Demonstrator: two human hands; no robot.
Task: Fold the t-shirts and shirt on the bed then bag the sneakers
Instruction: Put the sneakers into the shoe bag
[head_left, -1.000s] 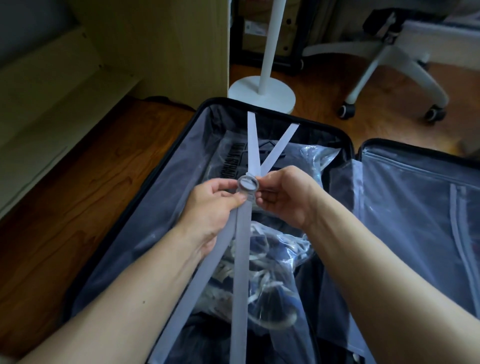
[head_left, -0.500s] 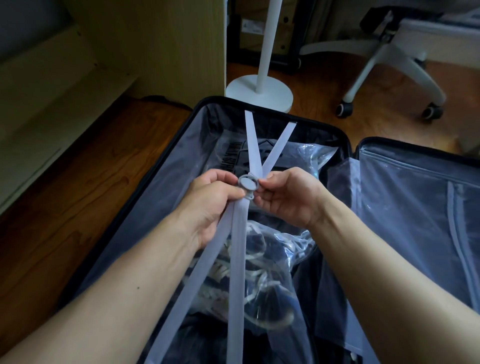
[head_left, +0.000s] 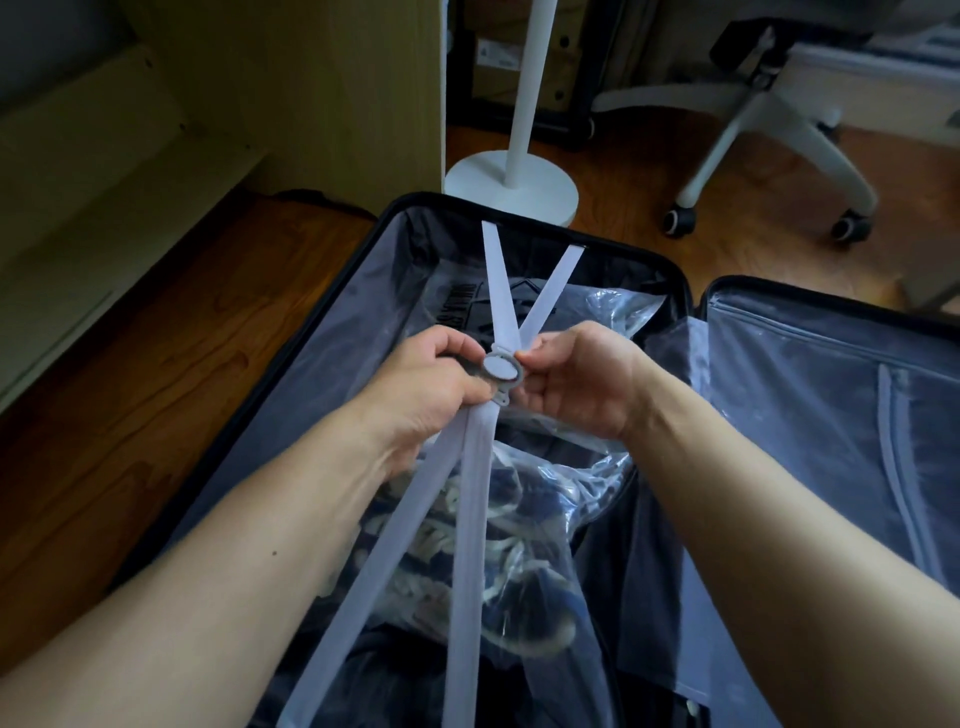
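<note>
Open suitcase on wooden floor; bagged sneakers crossed by straps; round buckle pinched by left hand and right hand.

Both bare forearms reach in from the bottom corners and meet mid-frame. The left hand is curled in a fist, the right hand pinches with thumb and fingertips, knuckles facing.

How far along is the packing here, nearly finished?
Nearly, it seems. The sneakers already lie in a clear plastic bag inside the open suitcase, on dark clothes. In hand: the left hand and right hand work the round buckle joining the straps. Left: closing the case.
</note>
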